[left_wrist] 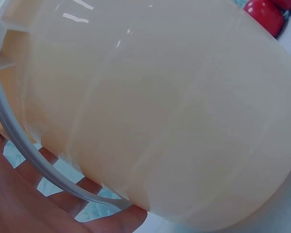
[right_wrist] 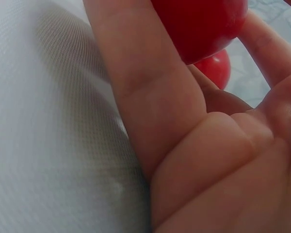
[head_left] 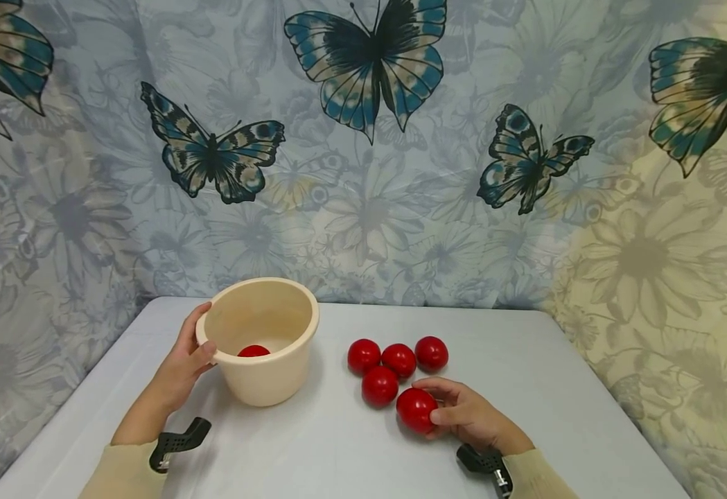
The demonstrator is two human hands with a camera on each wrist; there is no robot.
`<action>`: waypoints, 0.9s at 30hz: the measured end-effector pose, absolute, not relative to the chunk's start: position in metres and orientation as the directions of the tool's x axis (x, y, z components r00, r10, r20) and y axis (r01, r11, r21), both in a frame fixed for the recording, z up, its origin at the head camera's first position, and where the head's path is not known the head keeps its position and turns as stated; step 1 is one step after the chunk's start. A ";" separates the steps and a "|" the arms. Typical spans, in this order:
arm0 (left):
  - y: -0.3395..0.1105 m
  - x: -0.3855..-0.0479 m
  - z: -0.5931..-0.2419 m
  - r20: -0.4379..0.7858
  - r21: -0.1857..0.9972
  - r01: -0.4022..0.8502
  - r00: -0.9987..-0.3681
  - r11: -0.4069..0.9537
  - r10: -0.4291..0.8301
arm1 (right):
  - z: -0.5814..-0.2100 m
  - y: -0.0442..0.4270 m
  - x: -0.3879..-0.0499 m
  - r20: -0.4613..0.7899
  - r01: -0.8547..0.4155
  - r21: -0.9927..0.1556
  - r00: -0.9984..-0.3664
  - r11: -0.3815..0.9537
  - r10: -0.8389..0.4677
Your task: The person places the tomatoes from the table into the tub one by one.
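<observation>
A cream plastic bucket (head_left: 266, 381) stands on the left of the table, its mouth facing up and somewhat toward me. My left hand (head_left: 179, 367) grips its rim at the left side, thumb in front and fingers behind. In the left wrist view the bucket's curved handle (left_wrist: 36, 162) crosses in front of the left fingers. One red ball (head_left: 253, 351) shows inside, partly hidden by the near rim. To the right, my right hand (head_left: 469, 414) holds another glossy red ball (head_left: 416, 409) between thumb and fingers, at or just above the tabletop; I cannot tell which.
Several more red balls (head_left: 398, 360) lie grouped on the white table (head_left: 513, 353), just beyond the right hand. A butterfly-printed cloth (head_left: 369, 229) hangs behind the table. Black devices (head_left: 179, 440) are strapped to both wrists.
</observation>
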State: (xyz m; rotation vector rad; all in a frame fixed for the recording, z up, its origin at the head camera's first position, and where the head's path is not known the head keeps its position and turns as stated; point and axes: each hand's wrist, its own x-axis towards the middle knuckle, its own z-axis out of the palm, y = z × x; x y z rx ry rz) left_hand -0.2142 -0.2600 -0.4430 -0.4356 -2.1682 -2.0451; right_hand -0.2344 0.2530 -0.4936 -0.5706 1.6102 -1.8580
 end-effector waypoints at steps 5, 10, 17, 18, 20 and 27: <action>-0.260 -0.213 -0.441 0.294 0.953 0.300 -0.948 0.035 0.123 | -0.493 0.252 -0.235 -0.068 0.172 -0.982 -0.718 -0.082 -0.693; -0.259 -0.212 -0.440 0.292 0.953 0.299 -0.948 0.044 0.124 | -0.493 0.253 -0.235 -0.056 0.175 -0.980 -0.708 -0.098 -0.704; -0.260 -0.213 -0.441 0.305 0.951 0.310 -0.943 0.017 0.134 | -0.479 0.254 -0.233 -0.043 0.165 -0.980 -0.713 -0.108 -0.700; -0.260 -0.213 -0.441 0.308 0.950 0.312 -0.942 0.012 0.135 | -0.474 0.253 -0.231 -0.037 0.151 -0.983 -0.719 -0.104 -0.694; -0.260 -0.213 -0.442 0.312 0.949 0.316 -0.940 0.005 0.136 | -0.463 0.249 -0.227 -0.021 0.122 -0.987 -0.733 -0.101 -0.680; -0.259 -0.211 -0.441 0.312 0.949 0.315 -0.942 0.006 0.128 | -0.427 0.231 -0.213 0.018 0.061 -0.991 -0.821 -0.119 -0.571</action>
